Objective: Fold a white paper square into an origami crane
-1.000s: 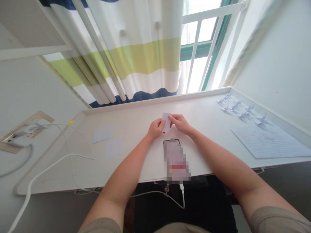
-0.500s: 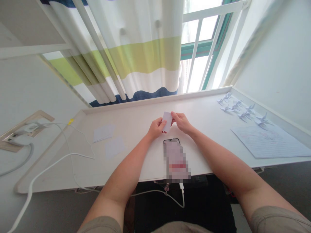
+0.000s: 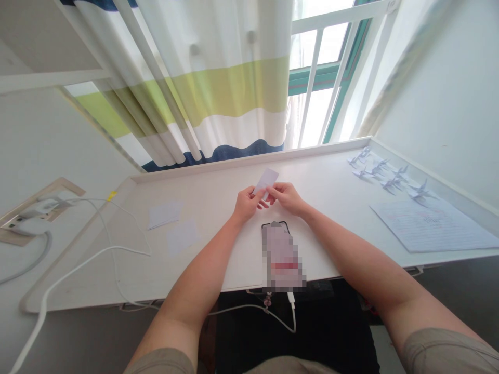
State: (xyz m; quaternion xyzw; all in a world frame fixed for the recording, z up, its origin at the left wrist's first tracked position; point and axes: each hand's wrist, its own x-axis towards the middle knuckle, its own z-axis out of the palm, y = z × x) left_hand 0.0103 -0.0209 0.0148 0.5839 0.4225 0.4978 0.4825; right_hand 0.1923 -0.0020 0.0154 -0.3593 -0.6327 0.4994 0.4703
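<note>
Paper piece (image 3: 266,179), one. Colour: white with a faint lavender cast, plain on the visible face. Outline: small rectangle, longer than wide, with straight edges; the lower portion is hidden by fingers. State: reads as flat where exposed; folds and number of layers too indistinct to tell. Pose: slanted, the free upper end pointing away from the person and to the right. Location: over the middle of the worktop (image 3: 327,179), gripped at the lower left by the left hand (image 3: 245,204) and at the lower right by the right hand (image 3: 287,198).
</note>
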